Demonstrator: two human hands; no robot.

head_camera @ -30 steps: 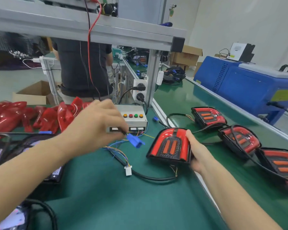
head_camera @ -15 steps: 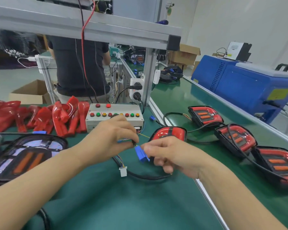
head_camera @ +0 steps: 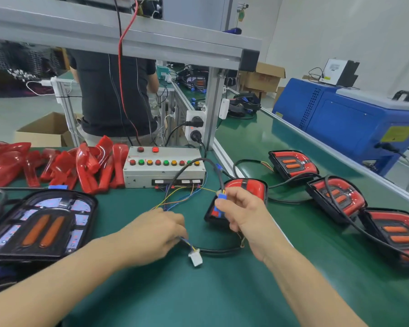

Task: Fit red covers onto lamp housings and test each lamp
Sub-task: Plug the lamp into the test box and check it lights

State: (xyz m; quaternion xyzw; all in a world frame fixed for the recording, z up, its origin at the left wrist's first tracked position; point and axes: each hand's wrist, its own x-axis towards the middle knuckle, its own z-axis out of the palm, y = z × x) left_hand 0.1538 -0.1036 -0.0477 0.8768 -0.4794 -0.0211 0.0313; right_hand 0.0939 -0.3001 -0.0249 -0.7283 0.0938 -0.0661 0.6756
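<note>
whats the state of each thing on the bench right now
left hand: holds the thin wires by the white connector, which hangs free, unplugged
right hand: pinches the blue connector
lamp behind the right hand: red cover on
lamp housing at left: uncovered
red covers: loose pile
test box: wired up
</note>
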